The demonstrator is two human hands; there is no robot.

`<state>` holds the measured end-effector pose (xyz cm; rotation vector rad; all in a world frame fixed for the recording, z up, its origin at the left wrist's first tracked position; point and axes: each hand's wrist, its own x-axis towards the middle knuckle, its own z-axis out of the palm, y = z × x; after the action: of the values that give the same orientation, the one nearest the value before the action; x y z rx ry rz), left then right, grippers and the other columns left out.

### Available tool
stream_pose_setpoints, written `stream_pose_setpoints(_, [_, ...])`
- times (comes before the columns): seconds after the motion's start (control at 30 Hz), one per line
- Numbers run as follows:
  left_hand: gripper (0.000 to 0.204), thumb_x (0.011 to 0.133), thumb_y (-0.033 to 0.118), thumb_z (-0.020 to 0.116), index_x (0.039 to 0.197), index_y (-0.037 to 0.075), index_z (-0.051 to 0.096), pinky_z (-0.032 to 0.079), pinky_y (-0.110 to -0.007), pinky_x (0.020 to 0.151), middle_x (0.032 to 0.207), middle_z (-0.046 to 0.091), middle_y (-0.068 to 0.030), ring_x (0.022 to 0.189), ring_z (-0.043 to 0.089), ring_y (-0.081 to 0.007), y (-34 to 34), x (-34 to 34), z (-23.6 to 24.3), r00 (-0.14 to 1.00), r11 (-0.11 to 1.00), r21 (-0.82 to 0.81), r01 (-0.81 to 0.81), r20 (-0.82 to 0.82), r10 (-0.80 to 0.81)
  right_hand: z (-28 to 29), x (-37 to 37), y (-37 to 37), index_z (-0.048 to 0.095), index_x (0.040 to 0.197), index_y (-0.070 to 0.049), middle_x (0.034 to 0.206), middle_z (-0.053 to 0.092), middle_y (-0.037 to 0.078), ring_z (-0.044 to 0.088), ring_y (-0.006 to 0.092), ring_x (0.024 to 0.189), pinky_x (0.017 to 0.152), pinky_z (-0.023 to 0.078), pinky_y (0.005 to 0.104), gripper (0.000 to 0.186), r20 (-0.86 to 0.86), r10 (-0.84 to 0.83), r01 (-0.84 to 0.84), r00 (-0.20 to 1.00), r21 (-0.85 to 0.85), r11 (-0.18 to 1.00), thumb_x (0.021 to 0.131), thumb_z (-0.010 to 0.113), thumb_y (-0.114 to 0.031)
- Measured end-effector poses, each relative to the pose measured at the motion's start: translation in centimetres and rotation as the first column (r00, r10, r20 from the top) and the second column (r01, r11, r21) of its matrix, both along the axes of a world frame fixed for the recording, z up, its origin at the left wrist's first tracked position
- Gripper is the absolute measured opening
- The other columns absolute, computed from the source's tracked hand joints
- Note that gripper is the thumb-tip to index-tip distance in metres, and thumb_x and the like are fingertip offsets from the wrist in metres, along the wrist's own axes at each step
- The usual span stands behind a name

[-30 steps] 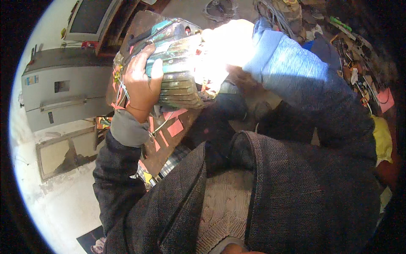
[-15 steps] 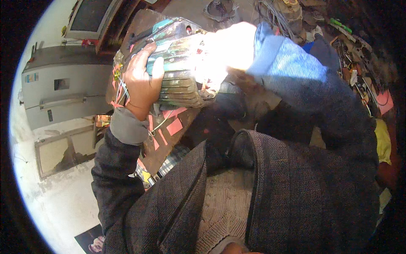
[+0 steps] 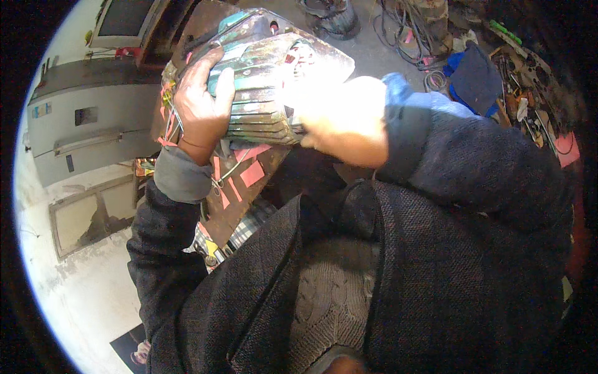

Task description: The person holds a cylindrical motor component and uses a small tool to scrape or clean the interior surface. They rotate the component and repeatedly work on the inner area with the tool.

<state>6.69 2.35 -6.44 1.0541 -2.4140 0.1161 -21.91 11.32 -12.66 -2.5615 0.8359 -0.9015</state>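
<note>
A finned metal motor housing (image 3: 258, 93), its green paint worn and stained, lies on its side on a brown wooden table. My left hand (image 3: 204, 103) grips its left side, with the thumb over the fins and the fingers farther up. At the right, open end of the housing is my right hand (image 3: 358, 121), its fingers curled inward. Strong glare bleaches that hand and the opening, hiding what the fingers hold. Some reddish winding or wire (image 3: 300, 55) shows near the upper edge of the opening.
Pink paper pieces (image 3: 253, 174) and thin white cord lie on the table (image 3: 219, 232) near my left wrist. Behind stands a dark bucket (image 3: 330, 19), with coiled cable (image 3: 405, 31) on the floor. Blue-black cloth (image 3: 476, 81) and cluttered tools lie at the right.
My right hand has come down and toward me, from the upper part of the open end to its lower edge. My left hand keeps its grip on the housing.
</note>
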Motion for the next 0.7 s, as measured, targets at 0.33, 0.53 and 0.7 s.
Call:
stream_pose_setpoints(0.33, [0.032, 0.094, 0.013, 0.07, 0.122, -0.004, 0.073, 0.054, -0.041, 0.102, 0.12, 0.076, -0.0212, 0.112, 0.072, -0.0357, 0.0, -0.1, -0.3, 0.999, 0.999, 0.044, -0.021, -0.043, 0.023, -7.2, -2.5, -6.8, 0.062, 0.118, -0.009, 0.089, 0.073, 0.018, 0.075, 0.0368, 0.083, 0.073, 0.06, 0.0444, 0.022, -0.264, -0.449, 0.463, 0.854, -0.008, 0.886, 0.105, 0.054, -0.025])
stream_pose_setpoints(0.53, [0.033, 0.095, 0.014, 0.069, 0.124, -0.003, 0.072, 0.053, -0.04, 0.104, 0.122, 0.075, -0.0205, 0.114, 0.072, -0.0348, 0.0, 0.1, -0.2, 0.999, 0.998, 0.057, -0.022, -0.035, 0.024, -5.8, -0.6, -8.9, 0.063, 0.119, -0.007, 0.099, 0.075, 0.018, 0.076, 0.0363, 0.086, 0.077, 0.062, 0.0434, 0.026, -0.297, -0.417, 0.392, 0.859, -0.142, 0.909, 0.103, 0.056, -0.026])
stream_pose_setpoints(0.7, [0.034, 0.1, 0.022, 0.07, 0.127, 0.002, 0.072, 0.055, -0.039, 0.097, 0.117, 0.076, -0.0209, 0.109, 0.074, -0.0336, -0.1, 0.6, -0.6, 0.999, 0.999, 0.039, 0.021, -0.028, -0.02, -9.0, 2.0, -6.0, 0.068, 0.116, -0.003, 0.108, 0.076, 0.018, 0.076, 0.0351, 0.088, 0.08, 0.062, 0.0432, 0.029, -0.595, -0.192, 0.379, 0.781, 0.207, 0.902, 0.104, 0.055, -0.025])
